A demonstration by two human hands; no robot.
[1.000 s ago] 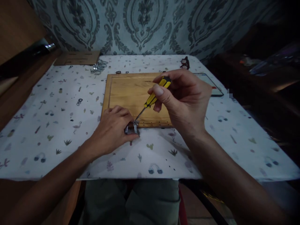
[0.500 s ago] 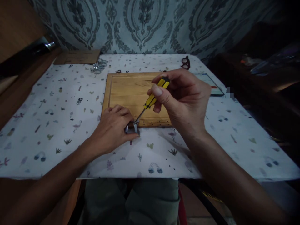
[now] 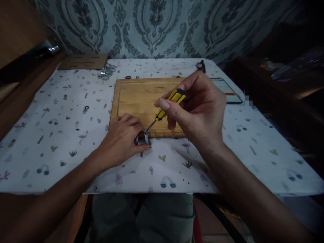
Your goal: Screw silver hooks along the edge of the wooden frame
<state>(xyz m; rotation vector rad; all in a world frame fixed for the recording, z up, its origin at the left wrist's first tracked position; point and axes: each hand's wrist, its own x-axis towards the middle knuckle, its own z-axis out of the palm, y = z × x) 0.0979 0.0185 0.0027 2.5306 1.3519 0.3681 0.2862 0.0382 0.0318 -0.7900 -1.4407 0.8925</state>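
**Screwdriver slants down to a metal bracket at the board's near edge**

We grip the screwdriver [image 3: 169, 105] by its yellow-and-black handle in our right hand [image 3: 201, 114], thumb and fingers closed on it. Its long axis runs on a slant: the butt end sits up and to the right, and the shaft points down, left and towards us. The tip meets the metal bracket [image 3: 146, 137], or comes so near that we cannot tell whether they touch.

Our left hand [image 3: 123, 138] is clamped on that bracket, fingers above and thumb on the near side, holding it at the near edge of the wooden board [image 3: 141, 96]. Our hands are apart from each other. The board lies flat on the table [image 3: 76, 168], its long axis running left to right, with small dark holes along its near edge.

Beyond the board's far left corner we see a pile of metal parts [image 3: 106, 72] beside a flat brown cardboard piece [image 3: 83, 62]. Dark-framed glasses [image 3: 200, 66] lie near the far right corner of the table, and a tablet [image 3: 231, 96] lies right of the board, partly hidden by our right hand.
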